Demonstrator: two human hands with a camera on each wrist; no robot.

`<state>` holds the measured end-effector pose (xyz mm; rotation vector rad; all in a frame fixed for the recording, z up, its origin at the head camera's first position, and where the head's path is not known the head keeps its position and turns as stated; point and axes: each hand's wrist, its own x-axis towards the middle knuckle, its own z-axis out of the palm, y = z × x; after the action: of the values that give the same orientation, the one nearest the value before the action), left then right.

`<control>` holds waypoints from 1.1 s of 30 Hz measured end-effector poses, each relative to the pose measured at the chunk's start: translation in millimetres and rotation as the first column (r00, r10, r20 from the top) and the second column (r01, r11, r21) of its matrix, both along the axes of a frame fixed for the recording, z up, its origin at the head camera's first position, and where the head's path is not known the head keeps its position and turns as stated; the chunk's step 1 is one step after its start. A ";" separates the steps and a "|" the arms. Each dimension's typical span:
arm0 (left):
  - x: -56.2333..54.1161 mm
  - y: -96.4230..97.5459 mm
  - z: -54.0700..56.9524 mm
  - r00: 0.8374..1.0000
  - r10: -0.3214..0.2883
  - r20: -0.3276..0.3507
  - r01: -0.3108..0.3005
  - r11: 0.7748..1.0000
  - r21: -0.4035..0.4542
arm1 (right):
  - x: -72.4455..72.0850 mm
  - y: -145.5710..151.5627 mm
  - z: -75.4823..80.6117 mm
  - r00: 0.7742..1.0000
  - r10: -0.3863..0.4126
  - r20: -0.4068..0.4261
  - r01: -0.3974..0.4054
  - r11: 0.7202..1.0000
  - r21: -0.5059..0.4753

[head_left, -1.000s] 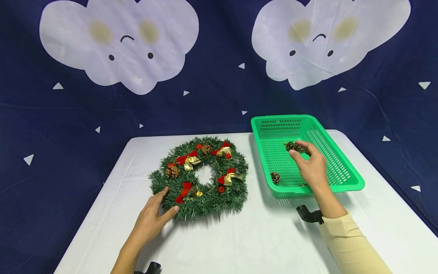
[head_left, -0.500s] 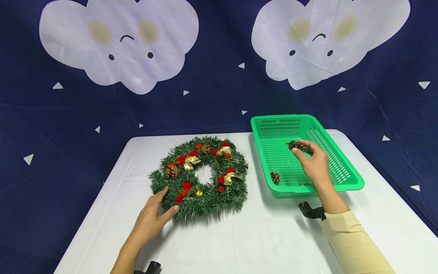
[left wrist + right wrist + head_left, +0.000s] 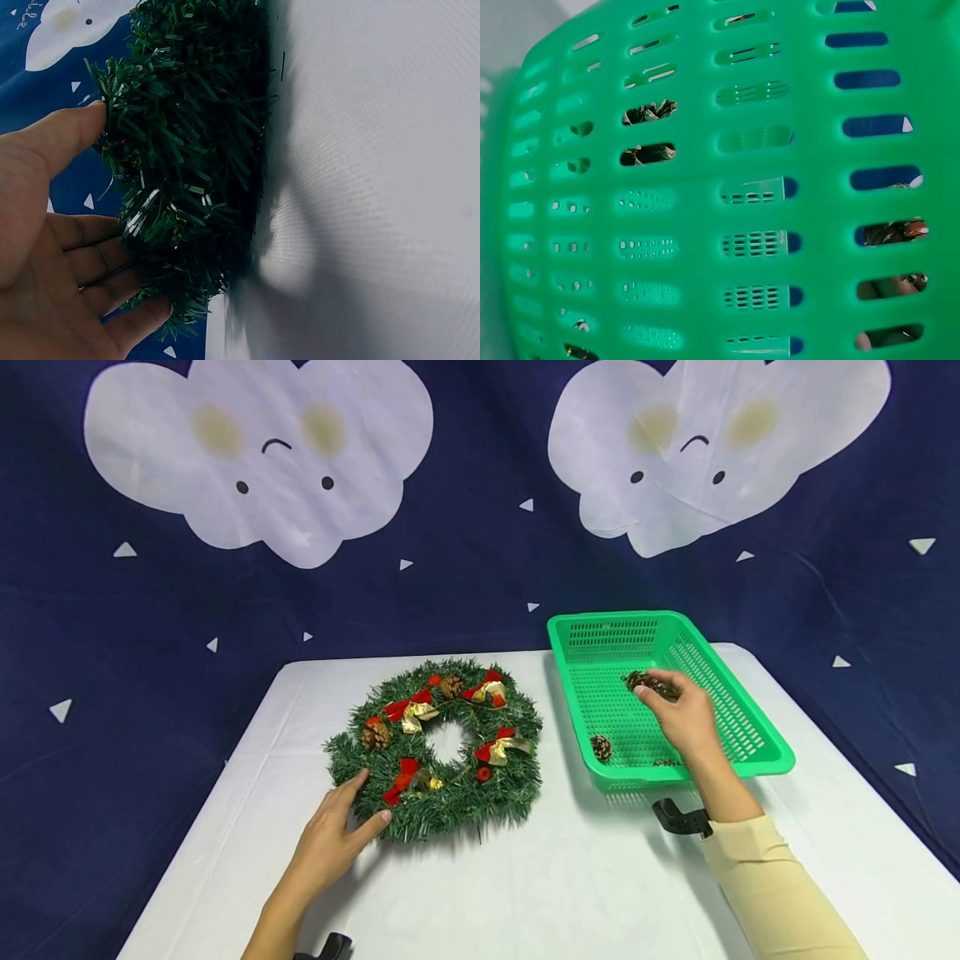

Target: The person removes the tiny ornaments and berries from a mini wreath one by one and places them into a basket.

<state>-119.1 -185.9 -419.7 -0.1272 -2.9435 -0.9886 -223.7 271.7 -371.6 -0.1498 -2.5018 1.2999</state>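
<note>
The green wreath [image 3: 442, 806], trimmed with red and gold bows, pine cones and red berries, lies flat on the table at centre-left. My left hand [image 3: 330, 839] rests against its near-left edge; in the left wrist view the thumb and spread fingers [image 3: 97, 259] touch the foliage [image 3: 187, 150]. Over the green plastic basket [image 3: 573, 714], my right hand [image 3: 686, 718] pinches a brown pine cone [image 3: 651, 684] between thumb and fingers. Basket wall [image 3: 697, 217] fills the right wrist view, and bits of the cone and fingers show through its slots.
Another pine cone [image 3: 601, 747] lies in the basket's near-left corner. Small reddish-brown bits [image 3: 667, 763] show by its near wall. A white cloth covers the table [image 3: 525, 893], and a dark blue curtain [image 3: 480, 568] with clouds hangs behind.
My right hand, pinching the pine cone, has shifted slightly to the right within the basket. The left hand and the wreath have stayed in place.
</note>
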 end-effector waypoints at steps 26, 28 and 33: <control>1.1 0.0 -0.8 1.000 -0.002 -0.021 0.002 1.000 -0.004 | -0.6 3.5 -2.1 0.978 0.131 0.160 -0.153 0.980 0.131; 1.1 0.0 -0.6 1.000 -0.001 -0.019 0.001 1.000 -0.004 | -0.8 3.4 -2.0 0.974 0.140 0.177 -0.165 0.977 0.138; 1.1 -0.1 -0.1 1.000 0.001 -0.014 -0.001 1.000 -0.001 | -3.1 3.8 -2.4 0.959 0.164 0.231 -0.196 0.972 0.127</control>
<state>-118.0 -186.0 -419.8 -0.1323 -2.9318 -0.9818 -226.9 275.5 -374.0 -0.0318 -2.8486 1.2147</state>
